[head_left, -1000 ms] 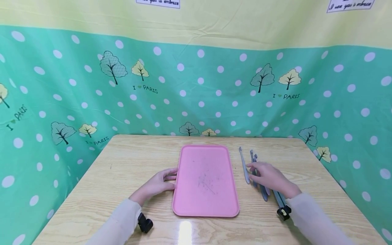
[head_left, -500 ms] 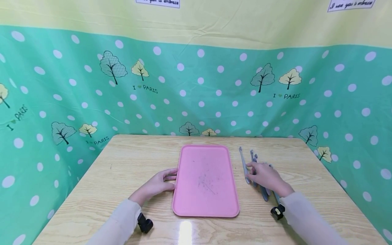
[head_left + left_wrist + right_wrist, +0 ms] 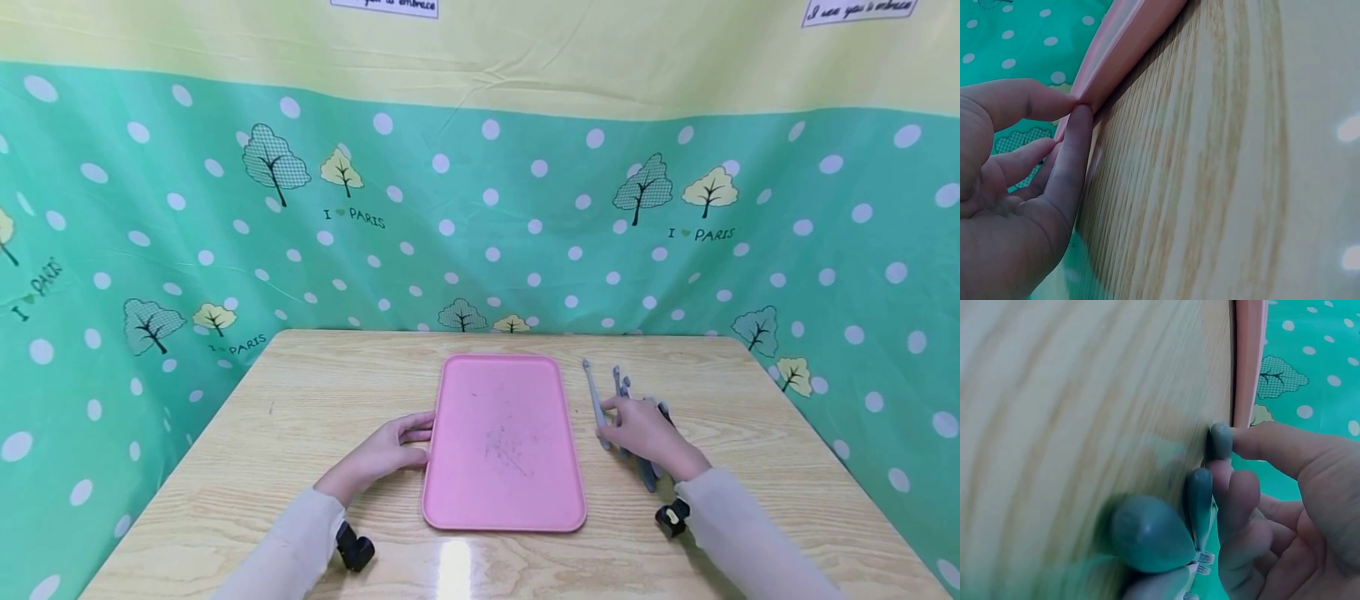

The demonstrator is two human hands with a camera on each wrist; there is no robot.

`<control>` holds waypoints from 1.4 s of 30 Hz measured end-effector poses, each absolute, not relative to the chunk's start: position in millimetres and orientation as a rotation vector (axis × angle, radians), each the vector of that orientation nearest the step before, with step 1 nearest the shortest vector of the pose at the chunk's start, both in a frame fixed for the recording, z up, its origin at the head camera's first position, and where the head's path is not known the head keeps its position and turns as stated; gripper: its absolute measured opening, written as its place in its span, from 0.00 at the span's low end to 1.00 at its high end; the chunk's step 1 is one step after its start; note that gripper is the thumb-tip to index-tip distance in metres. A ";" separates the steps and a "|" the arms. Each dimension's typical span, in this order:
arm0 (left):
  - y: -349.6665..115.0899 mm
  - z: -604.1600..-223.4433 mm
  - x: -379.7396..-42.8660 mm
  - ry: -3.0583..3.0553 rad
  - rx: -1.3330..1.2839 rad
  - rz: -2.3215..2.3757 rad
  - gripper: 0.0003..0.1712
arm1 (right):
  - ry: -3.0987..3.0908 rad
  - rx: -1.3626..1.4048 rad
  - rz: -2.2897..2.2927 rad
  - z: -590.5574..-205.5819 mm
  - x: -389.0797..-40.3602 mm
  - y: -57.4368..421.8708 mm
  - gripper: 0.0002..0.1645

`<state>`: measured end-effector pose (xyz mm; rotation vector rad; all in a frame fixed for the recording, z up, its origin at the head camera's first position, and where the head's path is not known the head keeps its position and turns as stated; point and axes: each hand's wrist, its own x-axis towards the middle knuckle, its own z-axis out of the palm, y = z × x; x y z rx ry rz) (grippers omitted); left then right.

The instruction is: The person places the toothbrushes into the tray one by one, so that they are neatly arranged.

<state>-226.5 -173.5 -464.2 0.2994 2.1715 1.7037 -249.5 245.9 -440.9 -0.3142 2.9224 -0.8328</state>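
Observation:
A grey-blue crochet hook (image 3: 593, 390) lies right of the pink tray (image 3: 498, 400), its hooked tip pointing to the back of the table. My right hand (image 3: 651, 431) pinches its handle near the end; in the right wrist view the thumb and a fingertip stand either side of the rounded handle end (image 3: 1222, 441). Several more crochet hooks (image 3: 647, 477) lie beneath and beside that hand, partly hidden by it. My left hand (image 3: 381, 457) rests at the tray's left edge with fingers extended; its fingertips (image 3: 1080, 115) touch the rim in the left wrist view.
The wooden table (image 3: 337, 367) carries the tray at its middle. A thick rounded handle (image 3: 1150, 532) sits close to the right hand in the right wrist view. Behind the table hangs a green and yellow printed curtain (image 3: 487, 175).
My right hand has moved slightly left and its fingers have closed on the leftmost crochet hook, which has shifted a little left. The left hand and tray have stayed put.

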 end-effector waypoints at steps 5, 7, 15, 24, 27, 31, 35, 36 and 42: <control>-173.7 -464.4 -226.9 2.143 0.311 1.726 0.44 | 2.877 -0.275 -0.885 -441.5 -250.5 243.5 0.33; -173.9 -464.5 -227.1 2.129 0.316 1.736 0.44 | 2.863 -0.266 -0.902 -441.5 -251.2 243.0 0.34; -173.2 -464.5 -227.2 2.125 0.326 1.740 0.44 | 2.811 -0.181 -0.965 -440.1 -251.6 238.5 0.26; -170.8 -465.1 -228.0 2.144 0.283 1.736 0.44 | 2.811 -0.161 -0.968 -441.2 -250.3 237.8 0.28; -171.0 -465.2 -227.7 2.132 0.273 1.745 0.45 | 2.817 -0.177 -0.984 -440.7 -249.8 237.3 0.28; -170.5 -464.2 -226.6 2.126 0.266 1.751 0.44 | 2.819 -0.226 -1.033 -441.0 -249.3 236.3 0.26; -169.9 -463.4 -225.1 2.136 0.262 1.740 0.44 | 2.788 -0.259 -1.099 -440.1 -247.8 231.4 0.26; -169.8 -463.3 -224.7 2.135 0.263 1.736 0.44 | 2.777 -0.254 -1.118 -439.5 -247.5 229.2 0.27; -168.9 -463.1 -223.8 2.117 0.268 1.744 0.44 | 2.698 -0.319 -1.246 -434.6 -245.0 214.0 0.27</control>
